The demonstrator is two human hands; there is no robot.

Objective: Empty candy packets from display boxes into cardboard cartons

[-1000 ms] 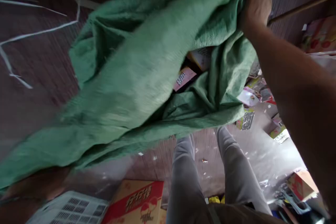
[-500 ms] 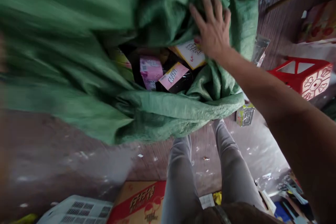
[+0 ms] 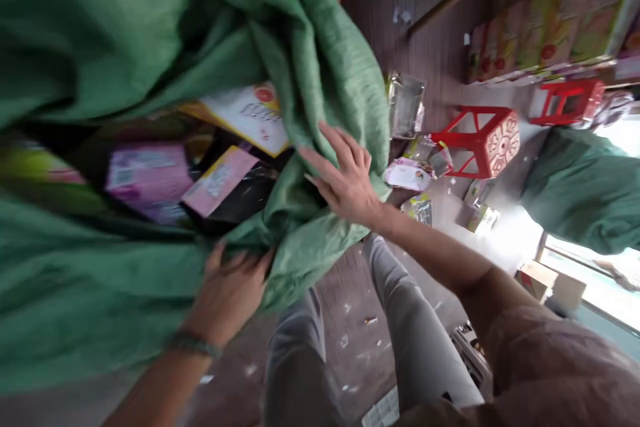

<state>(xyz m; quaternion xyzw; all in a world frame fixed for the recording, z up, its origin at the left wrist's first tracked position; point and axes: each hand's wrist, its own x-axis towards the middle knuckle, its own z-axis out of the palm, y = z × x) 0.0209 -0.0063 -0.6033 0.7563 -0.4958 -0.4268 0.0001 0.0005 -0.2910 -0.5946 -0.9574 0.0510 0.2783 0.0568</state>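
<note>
Touching the green sack (image 3: pixel 100 293), both hands (image 3: pixel 233 293) (image 3: pixel 347 183) are closer together than before.

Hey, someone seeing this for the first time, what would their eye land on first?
Probably the big green sack filling the left of the view, its mouth gaping around pink packages. Next, the left hand at its near edge and the right hand spread on folds right of the opening. Farther right, a bright red stool stands out.
</note>
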